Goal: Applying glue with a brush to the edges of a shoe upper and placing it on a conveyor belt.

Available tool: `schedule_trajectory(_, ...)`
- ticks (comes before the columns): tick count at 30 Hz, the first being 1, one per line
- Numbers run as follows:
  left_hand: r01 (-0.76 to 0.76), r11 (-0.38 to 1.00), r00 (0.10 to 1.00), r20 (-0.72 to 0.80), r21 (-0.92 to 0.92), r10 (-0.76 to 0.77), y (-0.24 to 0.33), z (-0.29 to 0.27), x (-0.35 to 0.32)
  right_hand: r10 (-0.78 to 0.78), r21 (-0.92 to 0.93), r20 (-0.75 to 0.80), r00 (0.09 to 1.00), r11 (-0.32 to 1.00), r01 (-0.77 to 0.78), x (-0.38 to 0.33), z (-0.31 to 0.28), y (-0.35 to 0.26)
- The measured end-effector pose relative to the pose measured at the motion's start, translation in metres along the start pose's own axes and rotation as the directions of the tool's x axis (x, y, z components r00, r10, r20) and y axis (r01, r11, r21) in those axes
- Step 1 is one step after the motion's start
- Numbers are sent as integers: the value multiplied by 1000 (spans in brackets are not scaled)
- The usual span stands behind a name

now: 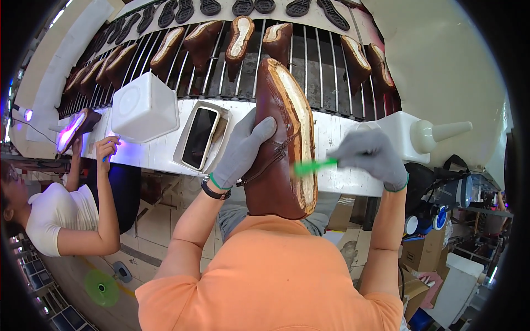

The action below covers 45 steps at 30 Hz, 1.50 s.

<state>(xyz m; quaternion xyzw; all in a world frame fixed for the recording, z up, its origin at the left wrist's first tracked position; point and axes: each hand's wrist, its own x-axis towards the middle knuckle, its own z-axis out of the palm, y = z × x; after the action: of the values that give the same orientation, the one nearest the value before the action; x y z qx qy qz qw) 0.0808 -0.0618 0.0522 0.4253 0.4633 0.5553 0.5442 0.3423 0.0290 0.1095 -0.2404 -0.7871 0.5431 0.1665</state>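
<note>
Pale tiled floor [157,241] below a white worktable [350,183], bright violet-white lamp [27,115] at far left

Right of centre, I find a narrow bare strip of surface [330,126] between boot [274,160] and white container [401,126], the right hand [372,157] crossing below; left of centre, tub [144,107] and tray [223,121] obstruct.

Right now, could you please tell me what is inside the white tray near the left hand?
A dark-screened phone lies in the tray, and a brownish patch shows beside it. Whatever lies beneath the phone is covered and cannot be seen.
</note>
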Motion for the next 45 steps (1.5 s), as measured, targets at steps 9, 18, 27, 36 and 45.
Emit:
schedule_trajectory(9, 75, 995, 997, 22, -69, -74, -7, 1, 3, 13, -54, 86, 996, 998, -8, -5, -8, -3)
schedule_trajectory(18, 210, 970, 973, 126, -118, -195, -21, 3, 12, 36, -49, 288, 957, 999, -23, 4, -18, -19)
schedule_trajectory(27, 659, 664, 739, 467, -352, -486, -36, 16, 17, -16, 2, 393, 919, 1000, 17, 26, -26, -21)
schedule_trajectory(36, 120, 910, 937, 347, -397, 28, -73, 44, -8, -6, -2, 368, 930, 1000, 7, 51, -32, -23)
schedule_trajectory(45, 39, 999, 975, 219, -25, -33, 7, 36, -44, -10, 5, 408, 913, 1000, 9, 73, -36, -22)
